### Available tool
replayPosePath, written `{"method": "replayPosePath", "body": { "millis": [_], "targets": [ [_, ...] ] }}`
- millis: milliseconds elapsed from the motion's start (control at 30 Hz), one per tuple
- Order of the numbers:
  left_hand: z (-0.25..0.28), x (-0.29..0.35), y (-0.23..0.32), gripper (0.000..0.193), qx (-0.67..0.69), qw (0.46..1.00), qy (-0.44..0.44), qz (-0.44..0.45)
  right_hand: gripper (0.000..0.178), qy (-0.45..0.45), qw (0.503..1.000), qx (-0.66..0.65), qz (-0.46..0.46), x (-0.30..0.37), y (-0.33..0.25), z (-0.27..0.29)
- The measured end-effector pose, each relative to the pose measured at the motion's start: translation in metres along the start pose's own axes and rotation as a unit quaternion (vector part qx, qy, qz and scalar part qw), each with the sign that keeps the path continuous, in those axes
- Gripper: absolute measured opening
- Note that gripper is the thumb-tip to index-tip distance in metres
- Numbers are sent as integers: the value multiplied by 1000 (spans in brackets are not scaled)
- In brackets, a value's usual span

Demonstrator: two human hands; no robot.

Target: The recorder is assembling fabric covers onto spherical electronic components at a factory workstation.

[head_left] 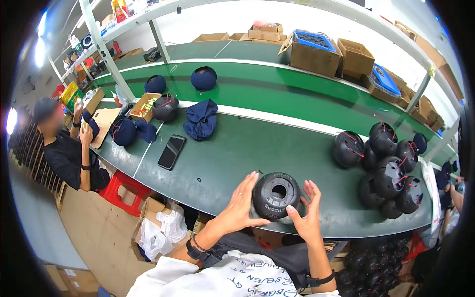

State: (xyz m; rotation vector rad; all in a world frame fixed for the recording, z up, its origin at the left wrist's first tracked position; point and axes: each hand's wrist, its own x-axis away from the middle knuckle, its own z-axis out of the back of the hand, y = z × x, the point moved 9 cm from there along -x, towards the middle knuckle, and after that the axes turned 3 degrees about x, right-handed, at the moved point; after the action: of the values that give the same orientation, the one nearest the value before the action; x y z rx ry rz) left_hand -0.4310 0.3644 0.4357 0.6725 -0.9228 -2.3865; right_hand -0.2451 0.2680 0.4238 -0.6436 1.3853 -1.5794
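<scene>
The left hand (241, 205) is open, fingers spread, its thumb and palm edge against the left flank of a black shell (275, 195). The right hand (307, 213) is open too, fingers splayed upward, thumb touching the shell's lower right side. Neither hand closes around it; the two cup it from either side.

The shell is a rounded black plastic housing with a round hole in its top face, sitting on the near edge of the green bench (232, 153), right in front of the person.

To the right, a heap of shells (388, 171) of the same kind, some with red wires, lies well apart from the hands. To the left, a black phone (171, 152) lies flat on the bench. Beyond it sits a crumpled navy cover (200, 119), another wired shell (165, 107) and more navy pieces (129, 131).

On the raised green shelf behind stand two navy-covered balls (204, 78), and further right cardboard boxes (316, 54), some holding blue trays.

At the far left a co-worker (67, 148) in a black shirt sits by a red stool (121, 190). Below the bench an open carton with white bags (158, 227) stands on the floor.
</scene>
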Motion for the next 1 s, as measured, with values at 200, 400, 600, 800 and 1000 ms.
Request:
{"method": "replayPosePath", "body": {
  "millis": [200, 400, 600, 800, 1000],
  "targets": [
    [19, 26, -25, 109, -53, 997, 44, 43, 138, -31, 993, 102, 60, -1, -18, -18],
    [63, 46, -42, 72, 24, 988, 130, 76, 130, -70, 996, 53, 32, -4, -2, -29],
    [145, 11, -114, 49, 8, 940, 307, 150, 126, -77, 994, 53, 52, 1, 5, -25],
    [175, -75, -186, 40, -344, 901, 135, 225, 118, -39, 994, 98, 40, 12, -16, -3],
    [195, -34, -127, 16, 150, 940, 286, 107, 94, 136, 983, 84, 89, 29, -72, 59]
  ]
}}
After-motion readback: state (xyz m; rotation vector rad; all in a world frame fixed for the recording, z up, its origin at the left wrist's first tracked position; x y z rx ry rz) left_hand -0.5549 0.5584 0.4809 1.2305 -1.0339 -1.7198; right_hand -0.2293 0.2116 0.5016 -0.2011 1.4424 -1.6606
